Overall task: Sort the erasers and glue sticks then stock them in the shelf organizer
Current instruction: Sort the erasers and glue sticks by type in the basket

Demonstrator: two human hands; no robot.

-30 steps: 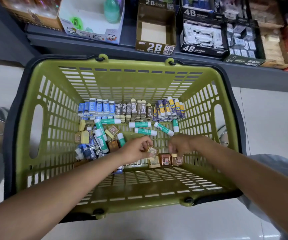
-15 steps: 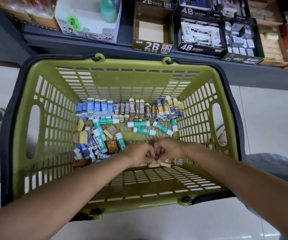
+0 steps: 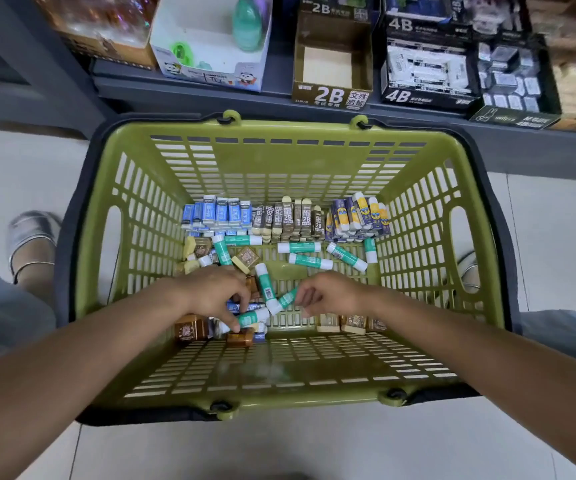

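Note:
A green basket on the floor holds erasers and glue sticks. Blue erasers, brown 2B erasers and purple-yellow erasers stand in rows along its far wall. Green-and-white glue sticks lie loose in the middle. My left hand pinches one glue stick at the near left, among brown square erasers. My right hand has curled fingers touching the end of another glue stick. Three brown erasers lie in a row below that hand.
A shelf behind the basket carries an open, mostly hollow 2B carton, a 4B eraser carton, a white panda box and more boxes at right. My feet flank the basket on the tiled floor.
The hands, which met at the basket's near middle, have parted. My left hand moved left onto the loose pile and took a glue stick. My right hand shifted slightly right.

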